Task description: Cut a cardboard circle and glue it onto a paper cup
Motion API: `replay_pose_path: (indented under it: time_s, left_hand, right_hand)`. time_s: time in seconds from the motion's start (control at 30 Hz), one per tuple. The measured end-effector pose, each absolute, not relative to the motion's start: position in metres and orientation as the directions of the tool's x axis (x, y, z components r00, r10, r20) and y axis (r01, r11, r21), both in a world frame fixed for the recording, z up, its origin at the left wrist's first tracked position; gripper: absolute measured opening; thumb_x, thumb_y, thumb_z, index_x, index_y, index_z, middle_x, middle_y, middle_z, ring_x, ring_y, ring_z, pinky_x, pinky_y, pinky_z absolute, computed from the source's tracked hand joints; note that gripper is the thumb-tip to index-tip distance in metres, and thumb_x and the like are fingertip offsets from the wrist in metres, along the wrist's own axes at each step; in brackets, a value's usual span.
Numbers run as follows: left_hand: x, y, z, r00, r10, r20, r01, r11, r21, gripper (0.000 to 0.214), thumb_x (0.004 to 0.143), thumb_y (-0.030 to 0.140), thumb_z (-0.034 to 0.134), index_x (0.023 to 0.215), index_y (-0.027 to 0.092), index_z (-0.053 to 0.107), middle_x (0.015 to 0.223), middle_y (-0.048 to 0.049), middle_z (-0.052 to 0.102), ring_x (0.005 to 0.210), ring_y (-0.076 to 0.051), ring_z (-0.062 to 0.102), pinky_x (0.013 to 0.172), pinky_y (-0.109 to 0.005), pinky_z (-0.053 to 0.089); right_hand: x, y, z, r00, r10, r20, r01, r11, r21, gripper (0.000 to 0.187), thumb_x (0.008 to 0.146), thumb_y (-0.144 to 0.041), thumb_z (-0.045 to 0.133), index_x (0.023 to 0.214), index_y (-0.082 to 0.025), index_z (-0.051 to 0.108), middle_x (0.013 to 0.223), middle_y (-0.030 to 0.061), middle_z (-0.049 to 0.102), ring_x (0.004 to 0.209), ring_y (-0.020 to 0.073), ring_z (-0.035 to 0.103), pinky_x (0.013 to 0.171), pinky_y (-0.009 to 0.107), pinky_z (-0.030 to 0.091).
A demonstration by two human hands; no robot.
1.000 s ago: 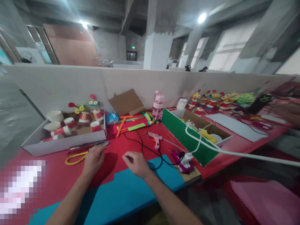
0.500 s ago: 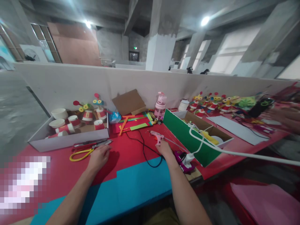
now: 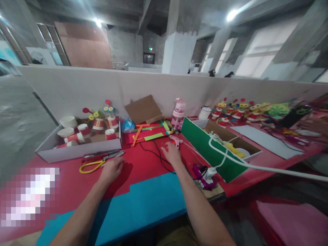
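Observation:
My left hand [image 3: 112, 169] rests on the red sheet [image 3: 143, 164], fingers loosely stretched, empty, its tips just short of the yellow-handled scissors [image 3: 90, 166]. My right hand [image 3: 172, 154] reaches forward over the handle of a pink glue gun [image 3: 176, 139], with fingers spread and slightly blurred. The gun's body shows just beyond the fingertips, and I cannot tell whether they grip it. A black cord [image 3: 156, 155] runs from the gun across the red sheet towards a blue sheet [image 3: 146, 201] at the near edge.
A white tray [image 3: 77, 151] holds red-banded paper cups at left. Coloured paper strips [image 3: 150, 135], cardboard and a pink bottle [image 3: 178, 114] stand behind. A green-sided box [image 3: 205, 147], a white cable [image 3: 256, 167] and a purple tool [image 3: 201, 172] are to the right. Another person's hand [image 3: 316, 125] is far right.
My right hand went from the middle of the red sheet forward and right to the glue gun. The left hand stayed by the scissors. The view shifted slightly.

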State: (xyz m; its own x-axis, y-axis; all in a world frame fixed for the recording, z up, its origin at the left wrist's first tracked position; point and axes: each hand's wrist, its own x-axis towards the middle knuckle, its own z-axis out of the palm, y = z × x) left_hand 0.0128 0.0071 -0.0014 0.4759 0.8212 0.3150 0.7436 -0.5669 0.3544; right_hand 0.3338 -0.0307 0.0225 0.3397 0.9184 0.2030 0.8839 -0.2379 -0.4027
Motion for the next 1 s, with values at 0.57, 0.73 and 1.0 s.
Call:
replay_pose_path:
  time_s: [0.57,0.73,1.0]
  left_hand:
    - [0.009,0.010,-0.006,0.501,0.811,0.303,0.745,-0.582,0.327,0.031,0.084,0.020,0.041,0.097,0.022,0.069,0.104,-0.0050,0.074,0.095,-0.022,0.068,0.077,-0.029,0.049]
    - [0.008,0.009,-0.005,0.509,0.806,0.304,0.745,-0.589,0.314,0.031,0.084,0.019,0.041,0.097,0.022,0.069,0.105,-0.0054,0.074,0.095,-0.022,0.068,0.077,-0.030,0.049]
    - [0.007,0.009,-0.004,0.515,0.806,0.293,0.738,-0.590,0.328,0.030,0.084,0.018,0.041,0.096,0.022,0.069,0.101,-0.0054,0.075,0.094,-0.022,0.068,0.078,-0.030,0.049]
  right_hand:
    - [0.280,-0.038,-0.002,0.220,0.965,0.144,0.966,-0.196,-0.166,0.029,0.087,-0.003,0.047,0.114,-0.012,0.055,0.115,0.0145,0.059,0.108,0.0230,0.056,0.090,0.030,0.043]
    - [0.282,-0.036,-0.001,0.302,0.950,0.079,0.938,-0.281,-0.206,0.030,0.089,-0.008,0.048,0.119,-0.010,0.050,0.117,0.0187,0.058,0.102,0.0237,0.062,0.081,0.030,0.047]
    - [0.294,-0.036,0.021,0.332,0.943,-0.001,0.898,-0.317,-0.306,0.035,0.083,-0.010,0.054,0.118,-0.009,0.052,0.110,0.0195,0.065,0.100,0.0265,0.066,0.081,0.032,0.050]
